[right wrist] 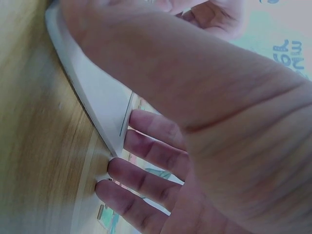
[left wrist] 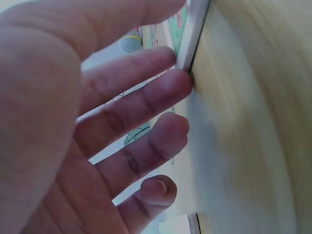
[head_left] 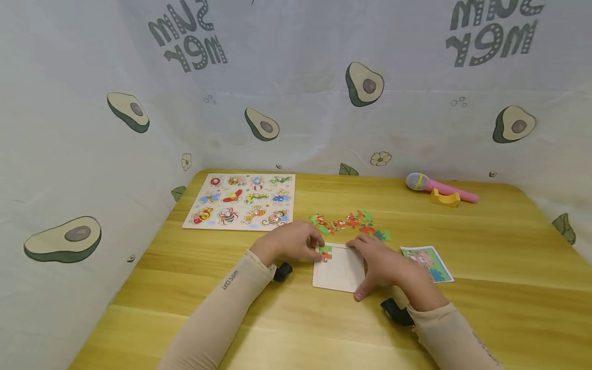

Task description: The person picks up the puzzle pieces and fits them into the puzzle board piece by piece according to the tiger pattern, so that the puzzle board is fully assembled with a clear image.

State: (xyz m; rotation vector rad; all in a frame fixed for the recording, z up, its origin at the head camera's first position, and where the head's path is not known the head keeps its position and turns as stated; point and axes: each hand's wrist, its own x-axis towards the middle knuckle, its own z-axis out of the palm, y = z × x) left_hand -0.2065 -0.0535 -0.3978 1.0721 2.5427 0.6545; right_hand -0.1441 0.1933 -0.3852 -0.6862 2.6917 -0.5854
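Observation:
A square pale wooden puzzle board (head_left: 341, 275) lies flat in front of me. Joined green and red jigsaw pieces (head_left: 326, 252) sit in its upper left corner. My left hand (head_left: 292, 241) is at that corner, thumb and forefinger tips beside the pieces and the other fingers loosely extended. In the left wrist view its fingertips meet the board's edge. My right hand (head_left: 381, 261) spans the board's right side, thumb at the near corner and fingers at the far one, gripping it. Loose jigsaw pieces (head_left: 353, 221) are scattered just beyond the board.
A picture card (head_left: 429, 263) lies to the right, partly behind my right hand. Back left is a wooden insect peg puzzle (head_left: 240, 203). A pink toy microphone (head_left: 446, 188) rests on a yellow stand (head_left: 445, 198) at the back right. A printed curtain (head_left: 305, 113) hangs behind the table.

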